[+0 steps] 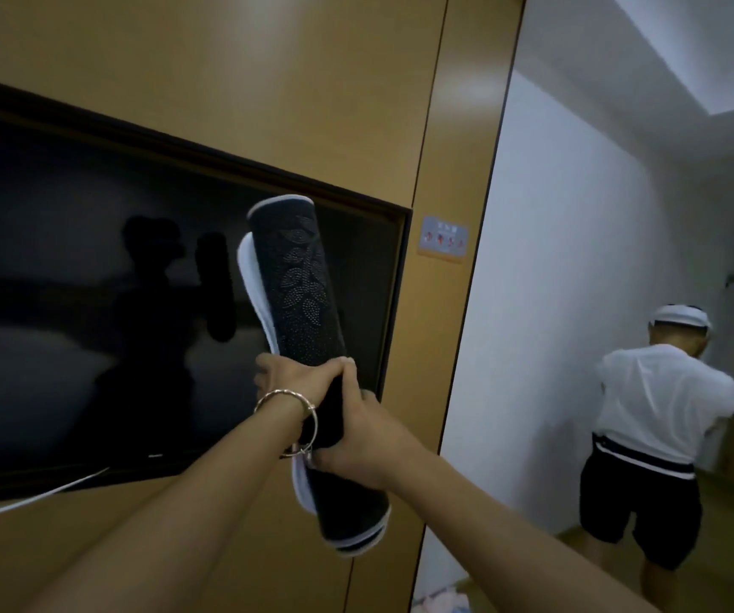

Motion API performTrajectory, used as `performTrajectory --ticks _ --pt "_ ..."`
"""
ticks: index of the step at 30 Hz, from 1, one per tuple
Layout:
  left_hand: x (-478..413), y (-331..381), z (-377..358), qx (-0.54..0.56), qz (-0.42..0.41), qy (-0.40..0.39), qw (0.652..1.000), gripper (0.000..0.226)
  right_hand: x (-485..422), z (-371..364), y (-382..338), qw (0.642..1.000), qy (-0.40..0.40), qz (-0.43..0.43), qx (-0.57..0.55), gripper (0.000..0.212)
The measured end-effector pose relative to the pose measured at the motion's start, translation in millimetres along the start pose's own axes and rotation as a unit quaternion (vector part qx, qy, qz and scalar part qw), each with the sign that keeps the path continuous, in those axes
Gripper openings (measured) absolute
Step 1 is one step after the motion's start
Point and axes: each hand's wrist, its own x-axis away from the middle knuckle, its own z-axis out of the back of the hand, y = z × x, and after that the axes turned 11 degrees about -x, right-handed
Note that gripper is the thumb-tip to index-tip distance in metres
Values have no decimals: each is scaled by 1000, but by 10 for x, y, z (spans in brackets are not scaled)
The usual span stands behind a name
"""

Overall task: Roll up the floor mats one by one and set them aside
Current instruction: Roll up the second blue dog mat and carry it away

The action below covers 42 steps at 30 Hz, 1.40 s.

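A rolled floor mat (301,280), black with a dotted leaf pattern and a white edge, stands nearly upright in the air in front of me. My left hand (298,378), with a metal bangle on its wrist, grips the roll around its middle. Just below it, my right hand (363,440) grips the same roll. The lower end of the mat hangs beneath both hands.
A dark wall-mounted screen (91,303) sits in a wooden panel wall (223,81) right behind the mat. A switch plate (443,238) is on the panel. To the right, a person (661,440) in a white shirt stands in a white-walled corridor.
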Motion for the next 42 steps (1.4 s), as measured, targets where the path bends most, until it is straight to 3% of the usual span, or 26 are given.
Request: performTrajectory --ticks 4,8,10,12,13,14,16,18,20,24,29,35,42 --pt "-332 -17 95 141 35 -48 988 78 -419 -143 -88 994 84 -11 66 126" --pt "-507 -5 154 234 31 -156 959 67 -771 -6 -1 977 154 -27 145 114" --pt "-537 -17 215 148 -17 -195 970 44 -882 118 121 980 144 -31 135 102" --pt "-613 -42 300 -84 -160 -144 973 31 -963 208 252 981 140 -33 127 94" --pt "-681 -61 349 -240 -272 -69 929 29 -998 237 316 981 142 -35 127 92" --pt "-757 -81 390 -360 -386 12 849 29 -1033 252 376 981 141 -37 128 91" --pt "-941 -136 414 -451 -558 114 687 47 -1093 257 488 984 122 -37 125 92" --pt "-1090 -185 361 -521 -599 130 593 81 -1137 242 593 991 79 -31 106 92" --pt "-1206 -238 244 -629 -550 106 539 106 -1173 214 699 994 23 -18 103 89" --pt "-1432 -384 -18 -688 -470 78 547 107 -1307 189 959 980 -45 51 187 90" --pt "-1606 -431 -362 -703 -403 -3 586 106 -1595 180 1447 966 -79 118 215 88" --pt "-1679 -716 -774 -716 -342 -21 608 104 -1971 -91 2089 960 -108 181 185 89" --pt "-1801 -1548 -705 -737 -210 -114 632 107 -2297 -1122 2304 941 -234 216 114 86"
